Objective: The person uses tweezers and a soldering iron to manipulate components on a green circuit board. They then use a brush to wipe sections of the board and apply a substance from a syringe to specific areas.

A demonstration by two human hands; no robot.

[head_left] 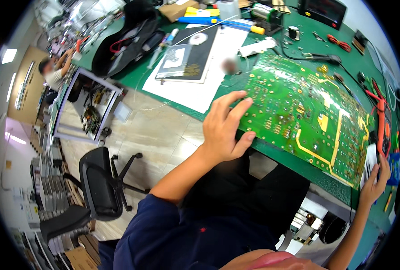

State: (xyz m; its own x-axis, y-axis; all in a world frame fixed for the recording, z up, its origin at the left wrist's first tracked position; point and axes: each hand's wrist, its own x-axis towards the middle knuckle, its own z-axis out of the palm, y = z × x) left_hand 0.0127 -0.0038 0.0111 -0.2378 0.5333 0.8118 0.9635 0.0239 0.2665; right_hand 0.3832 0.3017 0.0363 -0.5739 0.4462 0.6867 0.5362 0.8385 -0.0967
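Observation:
A large green circuit board point(294, 117), with yellow bands and many solder joints on its upward face, lies tilted over the front edge of the bench. Its left edge is in the grip of my left hand point(224, 128), the thumb low and the fingers on top at the corner. At the board's near right corner my right hand point(374, 182) has its fingers bent around a pale, striped part point(369, 163) along the edge. How that part joins the board is hidden.
On the green bench point(186, 99) lie white paper, a black folder point(188, 56), a blue and yellow tool point(222, 21), a white tube point(258, 46) and a black bag point(128, 45). Right: a red-orange meter point(382, 121) and cables. An office chair point(101, 184) stands left; another person point(56, 74) works farther off.

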